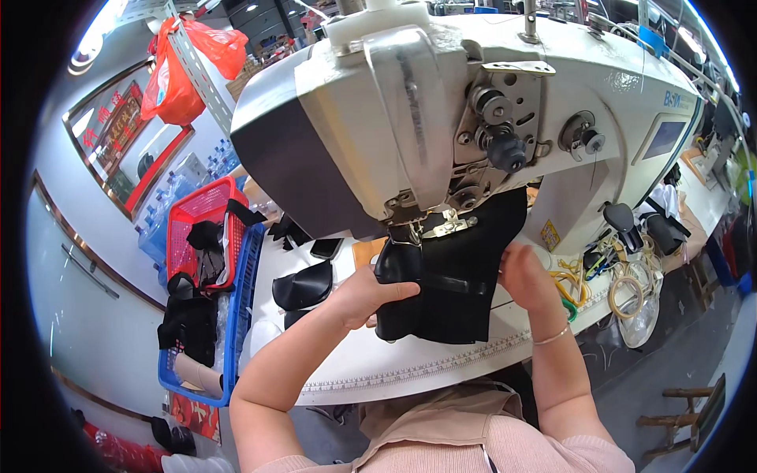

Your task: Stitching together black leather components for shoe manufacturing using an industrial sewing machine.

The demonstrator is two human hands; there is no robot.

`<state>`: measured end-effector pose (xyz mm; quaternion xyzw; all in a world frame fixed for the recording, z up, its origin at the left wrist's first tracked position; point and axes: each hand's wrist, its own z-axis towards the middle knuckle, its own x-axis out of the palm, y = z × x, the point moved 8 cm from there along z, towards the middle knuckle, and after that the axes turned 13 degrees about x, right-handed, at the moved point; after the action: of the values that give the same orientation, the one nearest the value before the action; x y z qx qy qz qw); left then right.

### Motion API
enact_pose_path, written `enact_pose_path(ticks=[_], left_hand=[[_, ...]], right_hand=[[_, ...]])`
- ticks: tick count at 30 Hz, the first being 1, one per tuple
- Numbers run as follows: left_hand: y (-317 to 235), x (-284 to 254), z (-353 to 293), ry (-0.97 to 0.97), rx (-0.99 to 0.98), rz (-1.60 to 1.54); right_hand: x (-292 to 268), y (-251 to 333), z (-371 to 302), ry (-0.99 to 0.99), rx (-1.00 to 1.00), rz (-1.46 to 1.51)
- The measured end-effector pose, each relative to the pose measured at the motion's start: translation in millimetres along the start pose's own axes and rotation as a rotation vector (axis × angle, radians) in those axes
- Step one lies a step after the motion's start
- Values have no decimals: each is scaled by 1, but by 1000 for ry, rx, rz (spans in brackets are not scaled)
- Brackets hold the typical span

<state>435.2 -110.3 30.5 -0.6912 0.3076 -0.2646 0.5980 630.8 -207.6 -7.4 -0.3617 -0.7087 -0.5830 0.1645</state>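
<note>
A flat black piece (461, 315), leather-like with a shiny strip across it, lies under the presser foot (449, 227) of a large white sewing machine (378, 102). A rounded, folded black part (398, 315) is at its left side. My left hand (363, 298) grips that rounded part, thumb on top and the other fingers mostly hidden beneath. At the right edge of the black piece, my right hand (530, 277) has bent fingers closed against the edge; their tips are partly hidden.
Left of the machine are a rounded black piece (303, 285), a phone (326, 248), a red basket (177, 236) and a blue crate (229, 370) with black pieces. Rolls of tape (625, 296) and cords lie at right. A ruler strip (410, 370) follows the table's front edge.
</note>
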Motion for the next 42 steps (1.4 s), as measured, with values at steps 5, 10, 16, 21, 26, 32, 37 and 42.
enact_pose_path(ticks=[5, 10, 16, 21, 26, 32, 37, 42], left_hand=[[4, -11, 1, 23, -10, 263], [3, -15, 4, 3, 24, 380], [-12, -8, -2, 12, 66, 432], [-21, 1, -7, 48, 67, 391], [-22, -1, -10, 42, 26, 445], [-35, 4, -9, 25, 48, 472], [-42, 5, -11, -24, -3, 493], [-39, 7, 2, -58, 125, 306]], right_hand=[[30, 28, 5, -31, -233, -1], [32, 32, 1, -58, -258, -88], [29, 37, 8, -105, -311, -142], [30, 38, 6, -121, -304, -84], [27, 38, 7, -150, -282, -118], [30, 49, 18, -180, -261, -173], [29, 57, 31, -160, -236, -191], [24, 70, 45, -233, -291, -341]])
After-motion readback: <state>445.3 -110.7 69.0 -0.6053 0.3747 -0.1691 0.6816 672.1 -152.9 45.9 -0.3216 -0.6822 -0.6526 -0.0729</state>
